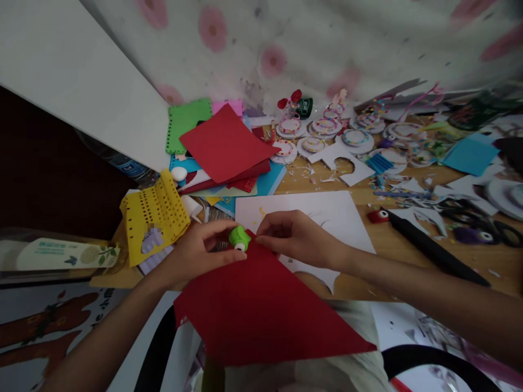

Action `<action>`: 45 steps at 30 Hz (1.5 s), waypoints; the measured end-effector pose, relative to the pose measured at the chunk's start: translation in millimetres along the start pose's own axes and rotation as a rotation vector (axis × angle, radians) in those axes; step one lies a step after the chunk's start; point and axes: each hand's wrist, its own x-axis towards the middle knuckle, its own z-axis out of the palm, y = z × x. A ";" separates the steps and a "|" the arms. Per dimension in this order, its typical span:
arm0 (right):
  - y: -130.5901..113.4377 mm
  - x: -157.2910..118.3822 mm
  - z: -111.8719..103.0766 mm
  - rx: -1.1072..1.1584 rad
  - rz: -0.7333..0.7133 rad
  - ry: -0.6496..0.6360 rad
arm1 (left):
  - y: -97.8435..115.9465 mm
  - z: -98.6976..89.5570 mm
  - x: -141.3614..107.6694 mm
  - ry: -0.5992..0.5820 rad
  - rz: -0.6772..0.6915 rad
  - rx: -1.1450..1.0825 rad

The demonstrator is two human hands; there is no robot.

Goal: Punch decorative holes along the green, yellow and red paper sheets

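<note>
A small green hole punch (239, 237) with a white eye is pinched between the thumb and fingers of my left hand (202, 247). It sits at the upper corner of a large red sheet (269, 310), which hangs down over the table's front edge and my lap. My right hand (296, 237) pinches that sheet near the same corner, just right of the punch. Whether the paper lies inside the punch's slot is hidden by my fingers. A white sheet (327, 212) with a cut-out lies on the table under my right hand.
Stacked red paper (229, 144) and punched green paper (186, 125) lie at the back left, with a punched yellow sheet (153, 212) nearer. White discs with beaded rings (290, 126) line the back. A black-handled tool (437, 245), scissors (469, 212) and scraps lie right.
</note>
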 end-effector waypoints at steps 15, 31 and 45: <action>9.3 5.3 -4.8 -0.012 -0.001 0.016 | 1.8 1.1 9.1 0.037 -0.045 -0.057; -0.2 16.6 -9.9 -0.544 0.034 -0.195 | -0.7 7.8 16.0 -0.055 0.002 -0.029; 15.4 22.7 -7.4 -0.362 0.010 -0.176 | -9.0 22.1 19.2 -0.101 0.101 0.091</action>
